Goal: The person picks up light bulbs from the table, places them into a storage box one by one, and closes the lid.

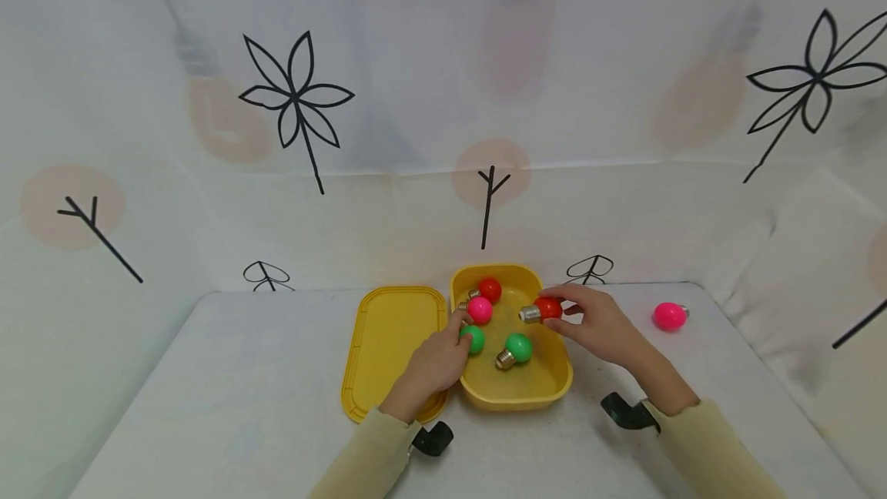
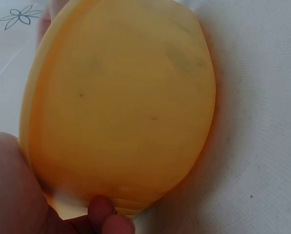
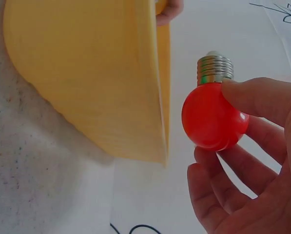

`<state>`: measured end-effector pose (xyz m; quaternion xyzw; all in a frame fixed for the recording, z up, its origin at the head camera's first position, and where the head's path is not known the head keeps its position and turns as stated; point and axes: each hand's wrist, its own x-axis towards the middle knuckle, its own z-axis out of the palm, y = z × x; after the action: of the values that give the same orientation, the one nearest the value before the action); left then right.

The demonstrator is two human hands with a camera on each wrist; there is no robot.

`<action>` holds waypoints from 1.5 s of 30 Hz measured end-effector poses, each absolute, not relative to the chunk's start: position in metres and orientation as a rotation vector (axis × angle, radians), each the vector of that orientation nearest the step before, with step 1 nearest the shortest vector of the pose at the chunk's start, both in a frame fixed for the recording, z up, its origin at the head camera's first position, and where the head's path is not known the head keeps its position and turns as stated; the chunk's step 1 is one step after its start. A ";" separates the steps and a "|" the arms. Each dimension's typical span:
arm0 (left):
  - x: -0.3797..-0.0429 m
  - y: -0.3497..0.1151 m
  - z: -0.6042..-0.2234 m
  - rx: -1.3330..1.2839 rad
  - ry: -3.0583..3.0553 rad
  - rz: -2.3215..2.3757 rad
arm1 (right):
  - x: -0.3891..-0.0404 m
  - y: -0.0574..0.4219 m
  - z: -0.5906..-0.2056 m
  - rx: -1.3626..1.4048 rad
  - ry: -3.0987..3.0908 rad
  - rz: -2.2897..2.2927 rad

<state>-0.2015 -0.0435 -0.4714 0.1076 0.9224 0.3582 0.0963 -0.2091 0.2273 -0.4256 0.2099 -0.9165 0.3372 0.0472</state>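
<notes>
A red light bulb (image 3: 214,117) with a silver screw base is pinched between the thumb and fingers of my right hand (image 1: 597,322), over the right side of a yellow plastic box (image 1: 513,391). My left hand (image 1: 436,360) grips the box's left wall, with its thumb over the rim and fingertips (image 2: 101,208) on the outside. Inside the box lie another red bulb (image 1: 490,289), a pink bulb (image 1: 480,310) and two green bulbs, one green bulb (image 1: 518,346) near the middle and the other green bulb (image 1: 474,339) partly hidden by my left hand.
A flat yellow lid (image 1: 388,345) lies on the white table (image 1: 229,399) left of the box, partly under my left forearm. Off to the right rests a second pink bulb (image 1: 669,316). Behind the table hangs a white cloth (image 1: 416,229) with printed plants.
</notes>
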 end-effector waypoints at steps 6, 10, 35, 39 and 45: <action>-0.201 -0.043 -0.470 0.315 2.721 1.074 | -0.216 0.222 -0.422 0.706 -2.791 1.049; -0.200 -0.044 -0.470 0.316 2.718 1.080 | -0.220 0.220 -0.423 0.732 -2.791 1.080; -0.201 -0.043 -0.473 0.299 2.722 1.073 | -0.243 0.203 -0.425 0.819 -2.817 1.208; -0.202 -0.044 -0.473 0.310 2.719 1.078 | -0.246 0.200 -0.424 0.843 -2.834 1.237; -0.202 -0.043 -0.473 0.314 2.711 1.080 | -0.250 0.196 -0.422 0.883 -2.861 1.220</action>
<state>-0.2018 -0.0434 -0.4725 0.1064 0.9187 0.3661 0.1032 -0.2504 0.1960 -0.4225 0.2729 -0.8839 0.3769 -0.0456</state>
